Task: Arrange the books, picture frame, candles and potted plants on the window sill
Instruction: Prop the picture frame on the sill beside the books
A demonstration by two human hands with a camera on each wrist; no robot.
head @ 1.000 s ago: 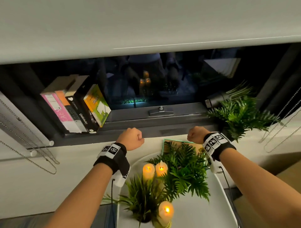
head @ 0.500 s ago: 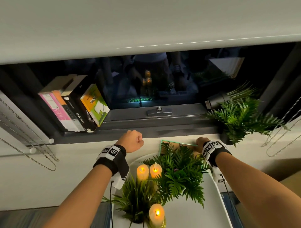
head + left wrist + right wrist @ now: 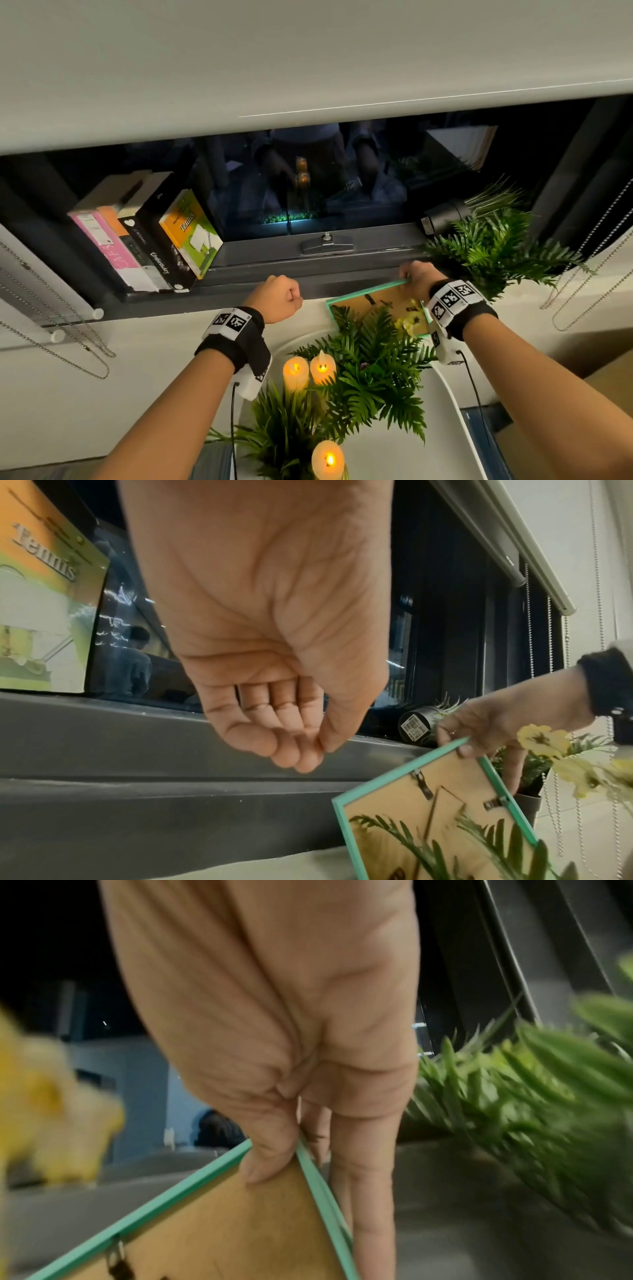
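where the white tray [image 3: 442,455] meets the wall, the picture frame [image 3: 383,301] is tilted with its brown backing toward the person, a mint-green edge around it and small metal clips on the board. the right hand [image 3: 419,275] pinches its upper right corner, thumb [image 3: 263,1161] pressed on the backing and fingers [image 3: 363,1185] running down behind the front, so the grip is closed on the frame. the frame sits just below the dark window sill [image 3: 308,274], and fern fronds from the tray cross its lower part.

the left hand [image 3: 277,298] hovers in front of the sill edge, fingers curled into a loose fist with nothing in it.

on the tray, two lit candles [image 3: 308,371] stand side by side, a third candle [image 3: 328,460] stands nearer the person, and a fern plant [image 3: 373,373] and a spikier green plant [image 3: 277,431] rise between them. yellow flowers [image 3: 548,748] show just beside the frame.

on the sill, four books [image 3: 144,236] lean together at the left, the outermost reading "tennis" [image 3: 44,561]. at the right a potted fern [image 3: 493,250] stands on the sill, and behind it a black pot [image 3: 442,217] lies on its side. bead chains [image 3: 51,329] hang at both sides under the roller blind [image 3: 308,68].
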